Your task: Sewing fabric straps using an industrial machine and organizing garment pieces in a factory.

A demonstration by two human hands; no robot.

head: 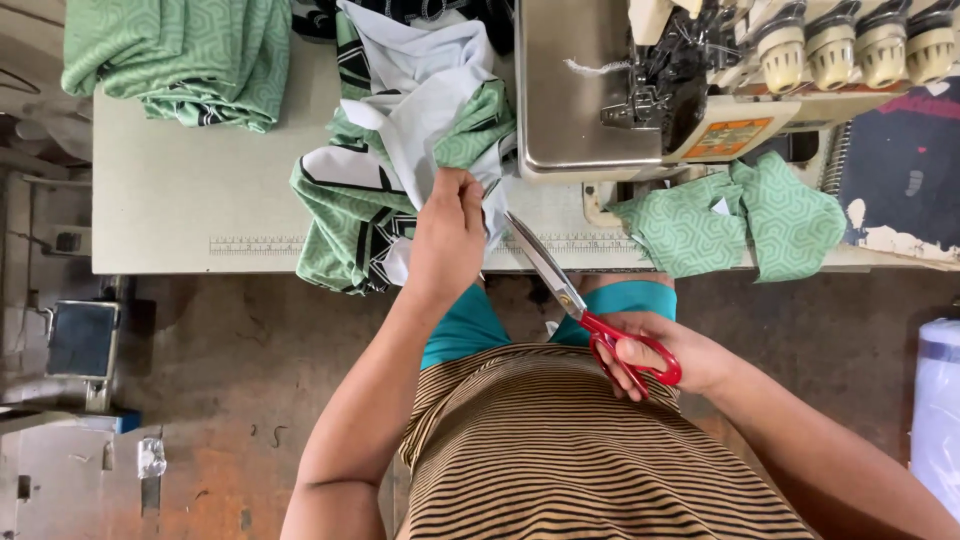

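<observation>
- Head view: left hand had its fingers closed on the white and green patterned fabric piece, which lay at the near edge of the pale sewing surface.
- Right hand gripped the red-handled steel scissors through the loops, blades closed, tips just beside the fabric.
- Grey overlock sewing machine stood beyond.

The left hand hides the cloth's gripped edge; the sewing machine is cut off at the top
</observation>
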